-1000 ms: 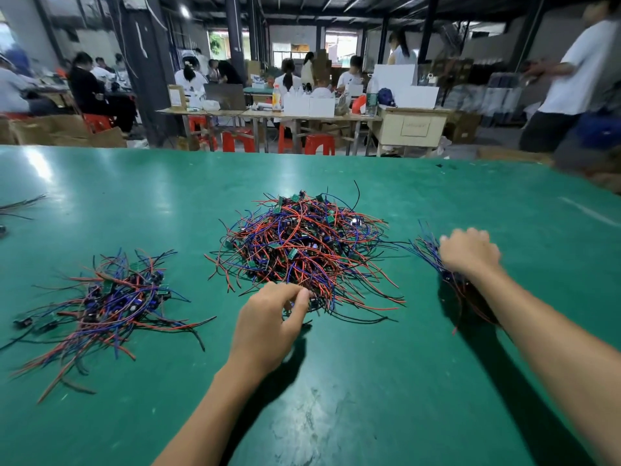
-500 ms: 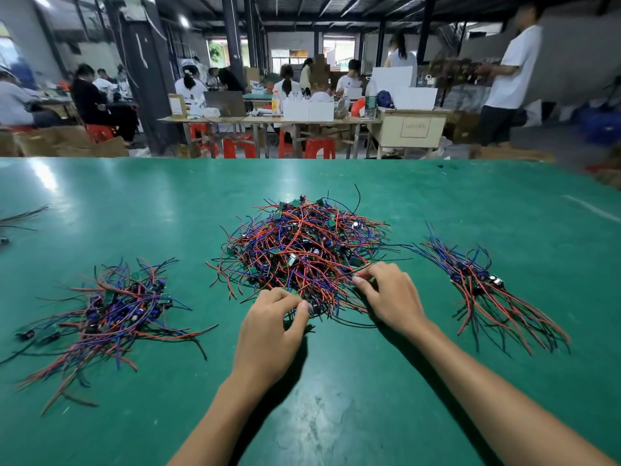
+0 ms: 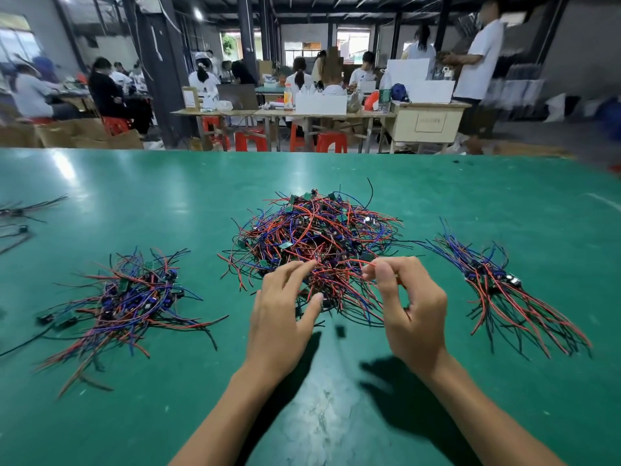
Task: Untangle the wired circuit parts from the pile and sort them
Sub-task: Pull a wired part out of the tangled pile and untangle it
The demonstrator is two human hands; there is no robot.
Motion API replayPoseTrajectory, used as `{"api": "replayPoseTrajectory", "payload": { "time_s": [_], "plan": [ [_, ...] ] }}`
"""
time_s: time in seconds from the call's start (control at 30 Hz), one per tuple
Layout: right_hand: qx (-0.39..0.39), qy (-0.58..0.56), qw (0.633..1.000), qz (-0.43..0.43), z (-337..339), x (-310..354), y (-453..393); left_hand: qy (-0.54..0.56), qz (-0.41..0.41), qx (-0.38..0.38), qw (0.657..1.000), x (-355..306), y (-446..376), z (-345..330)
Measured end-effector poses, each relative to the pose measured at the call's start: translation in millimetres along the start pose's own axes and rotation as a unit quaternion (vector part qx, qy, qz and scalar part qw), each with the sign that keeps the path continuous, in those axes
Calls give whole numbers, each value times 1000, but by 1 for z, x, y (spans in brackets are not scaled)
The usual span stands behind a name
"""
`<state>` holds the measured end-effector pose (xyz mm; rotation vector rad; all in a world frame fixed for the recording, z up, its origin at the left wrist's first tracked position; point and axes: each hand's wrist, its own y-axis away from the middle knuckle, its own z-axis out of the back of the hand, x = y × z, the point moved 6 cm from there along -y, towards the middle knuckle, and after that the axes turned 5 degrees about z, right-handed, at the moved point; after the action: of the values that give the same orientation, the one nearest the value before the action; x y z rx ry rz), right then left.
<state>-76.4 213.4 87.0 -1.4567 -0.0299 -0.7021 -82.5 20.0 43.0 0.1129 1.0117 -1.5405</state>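
Wires from the central pile [image 3: 316, 237] run toward you on the green worktop [image 3: 470, 183]; your right hand [image 3: 411, 311] pinches a red wire [image 3: 356, 263] at the near edge, its length lying left-right. Your left hand [image 3: 282, 314], fingers loosely spread, touches the tangle just beside it.

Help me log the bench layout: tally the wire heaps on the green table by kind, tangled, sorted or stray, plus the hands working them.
Tangled pile: 1
Sorted heaps: 2, the left heap and the right heap
Stray wires at the far left edge: 1 small cluster
Hands: 2, left hand and right hand
Total: 4 wire groups, 2 hands
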Motion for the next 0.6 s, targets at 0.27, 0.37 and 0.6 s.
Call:
{"api": "replayPoseTrajectory", "payload": {
  "time_s": [0.27, 0.37, 0.6],
  "plan": [
    [-18, -136, 984, -112, 4, 10, -6, 62, -55, -17, 996, -18, 2, 6],
    [-9, -194, 973, -127, 4, 19, -10, 75, -87, -13, 993, -24, 2, 5],
    [-44, -265, 943, -199, 10, 15, -15, 146, -105, -132, 975, -27, 11, 17]
  ]
}}
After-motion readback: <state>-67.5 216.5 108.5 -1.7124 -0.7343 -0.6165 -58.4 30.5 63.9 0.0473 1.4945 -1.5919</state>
